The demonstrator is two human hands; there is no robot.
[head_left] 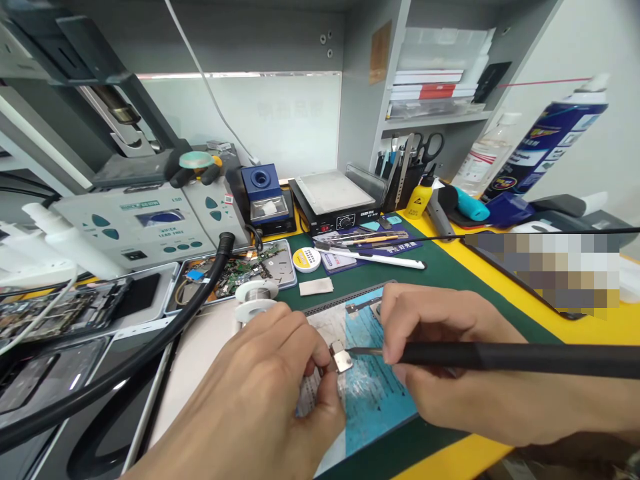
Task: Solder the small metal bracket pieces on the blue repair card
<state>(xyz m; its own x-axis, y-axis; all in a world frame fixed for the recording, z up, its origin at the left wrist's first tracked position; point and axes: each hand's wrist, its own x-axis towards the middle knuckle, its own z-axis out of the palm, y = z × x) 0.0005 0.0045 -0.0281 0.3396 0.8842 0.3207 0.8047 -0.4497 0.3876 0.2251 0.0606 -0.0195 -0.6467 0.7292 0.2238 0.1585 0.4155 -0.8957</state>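
Pinched between the thumb and forefinger of my left hand [270, 380] is a small silvery metal part [343, 361]. My right hand [480, 400] is closed around a slim black-handled tool [500, 359] with a narrow metal tip. That tip points left and meets or nearly meets the part's right edge; I cannot tell whether they touch. Both hands are over a blue-and-white printed work sheet [375, 407], which lies on a green mat [440, 280].
A solder spool [257, 293] stands beyond my left hand. Behind lie a white-handled brush [375, 257], a round tin [306, 259] and a tray of circuit boards [283, 267]. A black hose [200, 293] arcs across the left. A hot plate [335, 190] stands at the back.
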